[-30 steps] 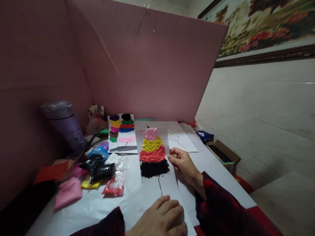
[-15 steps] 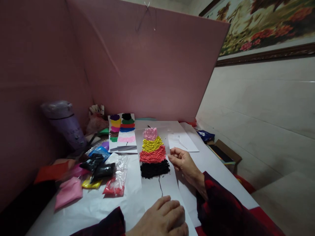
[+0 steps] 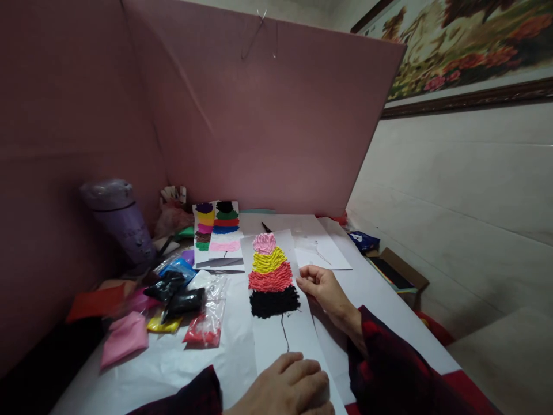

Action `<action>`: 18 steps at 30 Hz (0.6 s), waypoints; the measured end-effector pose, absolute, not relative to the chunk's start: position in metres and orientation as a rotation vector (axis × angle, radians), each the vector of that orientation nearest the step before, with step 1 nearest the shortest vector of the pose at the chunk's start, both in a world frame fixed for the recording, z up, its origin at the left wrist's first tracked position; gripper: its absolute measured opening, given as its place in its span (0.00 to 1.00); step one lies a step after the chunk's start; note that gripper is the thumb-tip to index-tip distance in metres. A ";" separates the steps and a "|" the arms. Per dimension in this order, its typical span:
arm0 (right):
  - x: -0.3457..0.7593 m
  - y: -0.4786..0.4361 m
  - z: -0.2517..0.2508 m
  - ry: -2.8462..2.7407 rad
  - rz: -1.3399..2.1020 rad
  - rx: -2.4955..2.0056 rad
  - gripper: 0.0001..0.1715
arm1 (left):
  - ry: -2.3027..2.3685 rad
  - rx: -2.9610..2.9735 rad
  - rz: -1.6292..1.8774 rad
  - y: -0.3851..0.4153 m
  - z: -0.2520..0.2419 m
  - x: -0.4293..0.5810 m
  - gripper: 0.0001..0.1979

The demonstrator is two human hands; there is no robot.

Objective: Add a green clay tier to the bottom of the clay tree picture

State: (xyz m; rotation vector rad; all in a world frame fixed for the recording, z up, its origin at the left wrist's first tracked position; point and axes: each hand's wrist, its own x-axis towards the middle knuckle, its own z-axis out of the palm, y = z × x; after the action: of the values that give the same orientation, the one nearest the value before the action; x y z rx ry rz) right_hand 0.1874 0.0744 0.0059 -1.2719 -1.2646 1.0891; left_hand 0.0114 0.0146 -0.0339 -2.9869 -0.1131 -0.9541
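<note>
A tall white sheet (image 3: 270,340) lies in front of me. Stacked textured bands of pink, yellow, coral-red and black clay (image 3: 274,301) cover its upper part, and a thin dark line runs down below them. My right hand (image 3: 322,288) pinches the sheet's right edge beside the black band, thumb and fingers together. Across the sheet's lower end rests my left hand (image 3: 289,386), palm down, its fingers loosely bent and slightly apart. The left thumb is hidden.
Bags of coloured clay (image 3: 185,302) lie in a heap on the left, by a purple bottle (image 3: 121,222). Behind stand colour-banded cards (image 3: 218,230). Another white sheet (image 3: 337,253) lies back right, near an open cardboard box (image 3: 406,274). A pink partition (image 3: 268,127) rises behind the table.
The sheet's top end has dropped slightly, and more of a dark pointed thing behind it shows. Both hands keep their places on the sheet. The whole view has shifted a little.
</note>
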 end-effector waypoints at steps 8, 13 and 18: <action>0.188 0.076 0.001 -1.363 1.017 -1.323 0.13 | -0.118 -2.981 -0.962 0.017 -0.034 0.013 0.10; 0.186 0.074 0.000 -1.442 0.979 -1.375 0.10 | -0.101 -2.964 -1.099 0.016 -0.035 0.013 0.12; 0.184 0.072 0.001 -1.533 0.820 -1.401 0.05 | -0.072 -3.044 -1.139 0.016 -0.036 0.015 0.12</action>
State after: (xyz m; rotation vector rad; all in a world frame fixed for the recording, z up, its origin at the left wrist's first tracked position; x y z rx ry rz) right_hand 0.1842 0.0718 0.0011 -1.4009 -1.5327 0.8202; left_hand 0.0147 0.0160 -0.0362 -3.0442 -0.0718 -1.1392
